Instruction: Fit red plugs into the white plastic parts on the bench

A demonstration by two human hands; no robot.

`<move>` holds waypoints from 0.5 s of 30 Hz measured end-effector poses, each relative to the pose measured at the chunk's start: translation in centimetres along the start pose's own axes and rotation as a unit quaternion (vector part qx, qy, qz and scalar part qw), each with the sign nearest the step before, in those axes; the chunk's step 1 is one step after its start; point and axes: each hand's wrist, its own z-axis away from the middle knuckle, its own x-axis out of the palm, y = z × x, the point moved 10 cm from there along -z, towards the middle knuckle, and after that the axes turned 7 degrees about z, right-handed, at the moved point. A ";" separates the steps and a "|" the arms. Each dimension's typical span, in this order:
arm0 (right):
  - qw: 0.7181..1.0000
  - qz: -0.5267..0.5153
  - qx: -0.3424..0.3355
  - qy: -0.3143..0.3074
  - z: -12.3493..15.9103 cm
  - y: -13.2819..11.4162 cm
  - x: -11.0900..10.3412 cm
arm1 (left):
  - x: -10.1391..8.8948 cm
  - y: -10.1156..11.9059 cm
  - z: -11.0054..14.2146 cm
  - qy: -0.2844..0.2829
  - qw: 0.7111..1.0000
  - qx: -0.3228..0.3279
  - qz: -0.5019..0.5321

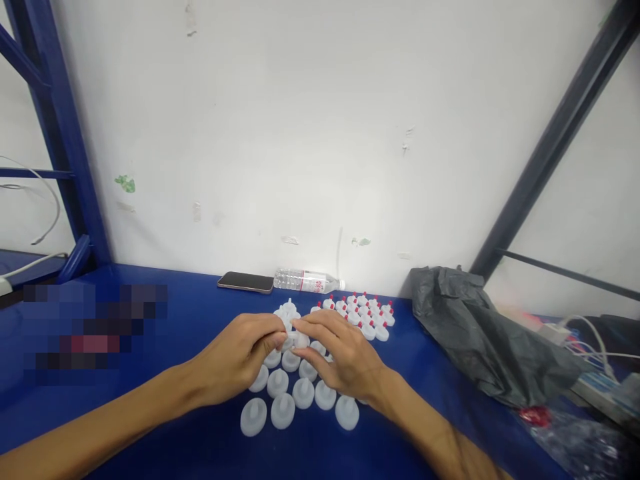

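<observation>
Both hands pinching one translucent white cap above a blue surface.
The left hand [245, 357] and right hand [347, 353] grip the smooth plastic cap [295, 340] between thumb and fingertips, above loose caps [283, 411], round-based with central nozzles. Red-tipped caps [369, 317] stand beyond, right. The flat blue tabletop [195, 310] meets a scuffed white wall [320, 133]; a crumpled grey plastic bag [465, 333] lies right.
</observation>
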 end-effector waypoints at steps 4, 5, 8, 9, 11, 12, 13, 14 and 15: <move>0.999 0.043 0.016 -0.019 -1.2 0.4 -0.4 | -1.1 0.2 -0.7 0.031 0.997 0.010 -0.063; 0.998 0.059 0.016 -0.014 -1.3 0.9 -0.7 | -1.4 0.0 -0.8 0.035 0.996 0.014 -0.087; 0.993 0.112 0.045 0.005 -1.1 4.2 -2.4 | -2.8 -1.0 -1.0 0.037 0.984 0.015 -0.176; 0.988 0.136 0.079 -0.004 -0.7 6.2 -2.9 | -3.4 -1.6 -1.0 0.032 0.978 0.001 -0.207; 0.965 0.192 0.169 -0.062 0.4 10.8 -3.8 | -4.8 -3.4 -1.3 0.013 0.968 -0.061 -0.242; 0.943 0.222 0.218 -0.117 1.3 13.2 -4.0 | -5.5 -4.3 -1.4 0.002 0.963 -0.094 -0.252; 0.915 0.252 0.259 -0.179 2.3 15.3 -4.2 | -6.1 -5.1 -1.4 -0.013 0.957 -0.124 -0.261; 0.884 0.280 0.292 -0.236 3.4 17.2 -4.5 | -6.7 -5.9 -1.4 -0.022 0.950 -0.153 -0.271; 0.848 0.305 0.328 -0.282 4.5 18.8 -5.1 | -7.4 -6.7 -1.4 -0.024 0.943 -0.183 -0.279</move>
